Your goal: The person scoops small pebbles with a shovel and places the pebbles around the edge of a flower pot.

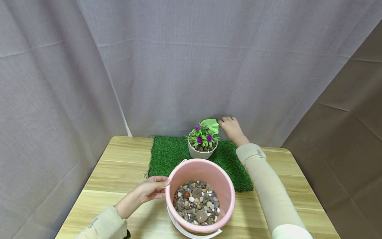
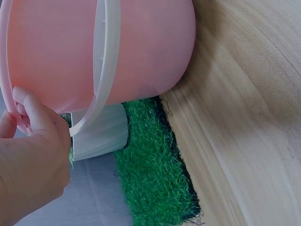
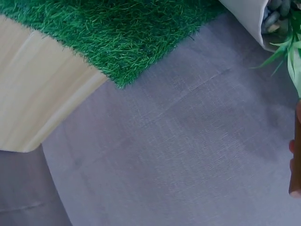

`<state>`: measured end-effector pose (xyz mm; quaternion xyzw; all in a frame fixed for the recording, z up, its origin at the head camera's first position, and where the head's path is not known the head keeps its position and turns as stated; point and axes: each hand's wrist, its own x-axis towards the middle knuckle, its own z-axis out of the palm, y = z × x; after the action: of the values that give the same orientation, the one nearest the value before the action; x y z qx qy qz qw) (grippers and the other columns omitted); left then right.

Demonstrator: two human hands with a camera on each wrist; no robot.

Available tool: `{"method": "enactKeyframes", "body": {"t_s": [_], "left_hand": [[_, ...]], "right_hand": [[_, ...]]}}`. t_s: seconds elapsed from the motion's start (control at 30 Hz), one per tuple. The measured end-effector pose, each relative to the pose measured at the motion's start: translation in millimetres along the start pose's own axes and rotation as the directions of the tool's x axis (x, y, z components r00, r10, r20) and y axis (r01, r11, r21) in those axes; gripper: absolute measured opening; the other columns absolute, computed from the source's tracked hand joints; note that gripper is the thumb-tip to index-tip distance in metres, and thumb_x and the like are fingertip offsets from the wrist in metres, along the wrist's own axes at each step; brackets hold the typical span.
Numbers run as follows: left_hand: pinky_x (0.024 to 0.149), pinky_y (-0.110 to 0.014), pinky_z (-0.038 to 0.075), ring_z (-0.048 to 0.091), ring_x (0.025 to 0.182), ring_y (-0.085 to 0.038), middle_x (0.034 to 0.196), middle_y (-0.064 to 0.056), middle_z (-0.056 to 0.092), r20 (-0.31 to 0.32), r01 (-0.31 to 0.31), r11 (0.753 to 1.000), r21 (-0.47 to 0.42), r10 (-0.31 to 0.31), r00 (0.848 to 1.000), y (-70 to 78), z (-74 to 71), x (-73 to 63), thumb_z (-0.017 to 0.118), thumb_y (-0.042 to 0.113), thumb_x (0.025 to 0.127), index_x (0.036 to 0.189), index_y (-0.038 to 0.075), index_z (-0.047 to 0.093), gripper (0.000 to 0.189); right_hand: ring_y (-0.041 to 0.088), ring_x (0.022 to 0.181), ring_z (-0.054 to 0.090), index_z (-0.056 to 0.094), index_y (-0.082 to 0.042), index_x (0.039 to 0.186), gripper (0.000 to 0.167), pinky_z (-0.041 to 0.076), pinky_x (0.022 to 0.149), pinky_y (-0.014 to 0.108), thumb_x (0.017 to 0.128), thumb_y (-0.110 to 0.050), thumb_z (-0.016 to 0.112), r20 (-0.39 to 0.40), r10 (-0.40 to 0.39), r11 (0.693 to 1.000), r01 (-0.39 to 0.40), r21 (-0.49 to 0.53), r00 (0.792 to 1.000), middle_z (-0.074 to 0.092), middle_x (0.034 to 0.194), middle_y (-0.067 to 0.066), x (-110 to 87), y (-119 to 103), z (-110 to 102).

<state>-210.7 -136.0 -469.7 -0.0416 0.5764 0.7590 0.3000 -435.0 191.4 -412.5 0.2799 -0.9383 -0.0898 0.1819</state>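
Note:
My left hand (image 1: 153, 188) pinches the rim of a pink bucket (image 1: 228, 199) between thumb and fingers; the left wrist view shows this grip on the rim (image 2: 5, 61) up close. Several mixed pebbles (image 1: 197, 202) cover the bucket's bottom. Behind it is a white flowerpot (image 1: 200, 154) with purple flowers (image 1: 199, 140), green leaves and stones. My right hand (image 1: 232, 129) is just right of the plant, gripping a small garden trowel (image 1: 211, 124) with a green blade. Only a little of that hand shows at the right wrist view's edge, around the trowel's brown handle (image 3: 296, 160).
The pot stands on a green artificial grass mat (image 1: 170, 154) at the back of the wooden table (image 1: 125, 166). A white bucket handle (image 2: 109, 61) hangs down the bucket's side. Grey curtain (image 1: 191, 76) hangs right behind the table, with a brown cloth (image 1: 337, 126) to the right.

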Motion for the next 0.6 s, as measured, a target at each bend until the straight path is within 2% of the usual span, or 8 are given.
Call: {"method": "enactKeyframes", "body": {"t_s": [0.17,0.3,0.43,0.6], "left_hand": [[0.076,-0.021,0.062,0.067,0.078,-0.009,0.085,0.0,0.069,-0.006,0.001,1.0,-0.003,-0.001,1.0,-1.8,-1.3,0.1,0.066,0.014,0.088,0.114,-0.002,0.057,0.032],[0.076,-0.02,0.062,0.067,0.078,-0.008,0.085,0.0,0.069,-0.004,-0.001,1.0,-0.005,0.001,1.0,-2.1,-1.2,-0.4,0.066,0.014,0.088,0.116,-0.004,0.055,0.036],[0.075,-0.02,0.061,0.067,0.078,-0.008,0.085,0.0,0.068,0.003,-0.002,1.0,-0.003,0.002,1.0,-0.9,-0.4,-0.8,0.065,0.014,0.088,0.119,-0.006,0.053,0.039],[0.074,-0.019,0.061,0.067,0.077,-0.008,0.084,0.001,0.068,0.001,-0.001,1.0,-0.003,0.001,1.0,-0.2,0.0,-0.9,0.065,0.014,0.088,0.115,-0.003,0.056,0.033]], "right_hand": [[0.03,0.085,0.057,0.063,-0.003,0.093,0.015,0.05,0.069,0.039,0.081,0.005,0.06,-0.057,-0.044,0.997,0.04,-0.073,0.997,0.059,0.09,0.014,-0.6,-5,2],[0.03,0.086,0.056,0.061,-0.002,0.093,0.013,0.049,0.07,0.039,0.082,0.005,0.06,-0.081,-0.049,0.993,0.04,-0.112,0.995,0.058,0.09,0.014,-4.4,-5,-1],[0.031,0.086,0.055,0.06,-0.002,0.094,0.013,0.048,0.071,0.04,0.083,0.005,0.061,-0.097,-0.019,0.992,0.007,-0.123,0.995,0.058,0.092,0.015,-11.5,-2,-8],[0.033,0.082,0.056,0.059,-0.001,0.09,0.006,0.046,0.064,0.04,0.086,0.001,0.056,-0.166,0.049,0.996,-0.06,-0.063,0.985,0.057,0.087,0.016,-23.0,4,-16]]}}
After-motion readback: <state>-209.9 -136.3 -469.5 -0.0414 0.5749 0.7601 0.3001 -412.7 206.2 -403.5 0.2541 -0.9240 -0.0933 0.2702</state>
